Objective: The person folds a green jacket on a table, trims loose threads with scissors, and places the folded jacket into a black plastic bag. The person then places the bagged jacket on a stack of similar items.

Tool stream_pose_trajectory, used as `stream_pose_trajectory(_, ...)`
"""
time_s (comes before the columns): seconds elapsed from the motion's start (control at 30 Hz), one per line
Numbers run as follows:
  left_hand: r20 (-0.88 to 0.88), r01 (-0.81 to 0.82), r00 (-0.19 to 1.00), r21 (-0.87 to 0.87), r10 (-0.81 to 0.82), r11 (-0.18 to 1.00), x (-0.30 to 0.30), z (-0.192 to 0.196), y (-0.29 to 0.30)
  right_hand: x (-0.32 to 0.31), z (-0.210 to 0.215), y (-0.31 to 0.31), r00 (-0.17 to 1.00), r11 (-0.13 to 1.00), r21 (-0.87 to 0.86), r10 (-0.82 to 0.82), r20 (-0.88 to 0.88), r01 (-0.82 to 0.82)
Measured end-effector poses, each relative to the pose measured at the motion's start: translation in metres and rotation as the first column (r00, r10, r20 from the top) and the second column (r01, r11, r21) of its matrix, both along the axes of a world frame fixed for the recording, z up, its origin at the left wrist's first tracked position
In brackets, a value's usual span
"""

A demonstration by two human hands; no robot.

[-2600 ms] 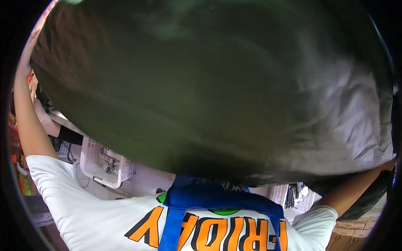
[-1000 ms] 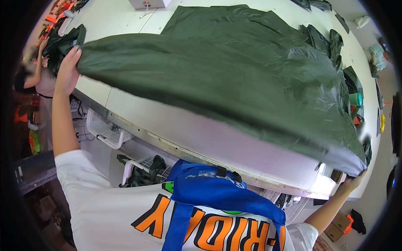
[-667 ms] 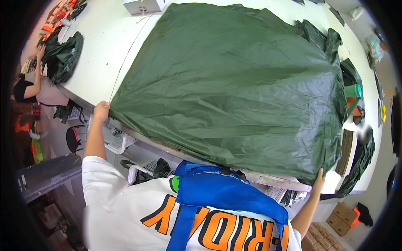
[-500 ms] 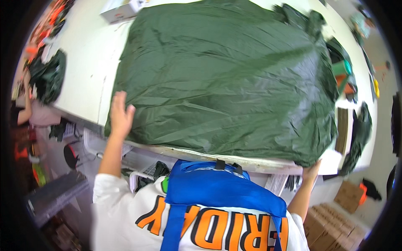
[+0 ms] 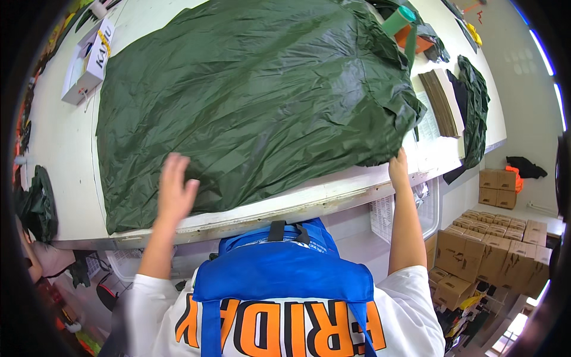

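Note:
A large sheet of thin, shiny dark green cloth (image 5: pixel 256 101) lies spread and wrinkled over the white table; its exact kind does not show. My left hand (image 5: pixel 175 189), slightly blurred, is over the cloth's near left part with fingers stretched and thumb apart. It is open and holds nothing; whether it touches the cloth I cannot tell. At the cloth's near right corner, my right hand (image 5: pixel 398 166) is closed on the gathered edge, its fingertips partly hidden by the fabric. There the near edge lies back from the table's front edge.
A white box (image 5: pixel 89 65) stands at the far left. To the right are a green roll (image 5: pixel 398 21), a brown board stack (image 5: pixel 441 104) and another dark green cloth (image 5: pixel 474 110). Cartons (image 5: pixel 476 253) are piled beyond the table; a white basket (image 5: pixel 410 208) is under its edge.
The view has turned to the right. My right hand has moved inward over the table with the cloth's corner, drawing that edge back from the table edge. My left hand remains open over the left part.

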State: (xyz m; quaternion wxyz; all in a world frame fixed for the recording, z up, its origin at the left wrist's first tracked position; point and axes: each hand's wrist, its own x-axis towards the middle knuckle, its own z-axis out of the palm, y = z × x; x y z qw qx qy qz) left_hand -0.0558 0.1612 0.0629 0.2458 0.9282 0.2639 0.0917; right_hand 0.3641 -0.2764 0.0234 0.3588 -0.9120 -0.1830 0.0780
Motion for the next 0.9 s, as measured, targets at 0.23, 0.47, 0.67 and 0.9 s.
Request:
stream_pose_trajectory(0.23, 0.348, 0.473, 0.877, -0.512, -0.331, 0.717, 0.190, 0.051, -0.183, 0.005, 0.185, 0.102, 0.917, 0.824, 0.559, 0.150, -0.371, 0.092)
stream_pose_trajectory(0.47, 0.335, 0.339, 0.807, -0.937, -0.486, -0.084, 0.254, 0.068, -0.232, -0.028, 0.190, 0.041, 0.469, 0.923, 0.344, 0.230, -0.853, 0.171)
stream_pose_trajectory(0.67, 0.206, 0.489, 0.689, -0.840, -0.695, 0.236, 0.255, 0.070, -0.234, 0.022, 0.099, -0.067, 0.605, 0.693, -0.245, 0.337, -0.721, -0.678)
stream_pose_trajectory(0.9, -0.167, 0.483, 0.839, -0.210, -0.518, 0.850, 0.241, -0.006, -0.242, 0.118, 0.039, 0.012, 0.924, 0.943, 0.168, -0.226, -0.309, 0.287)
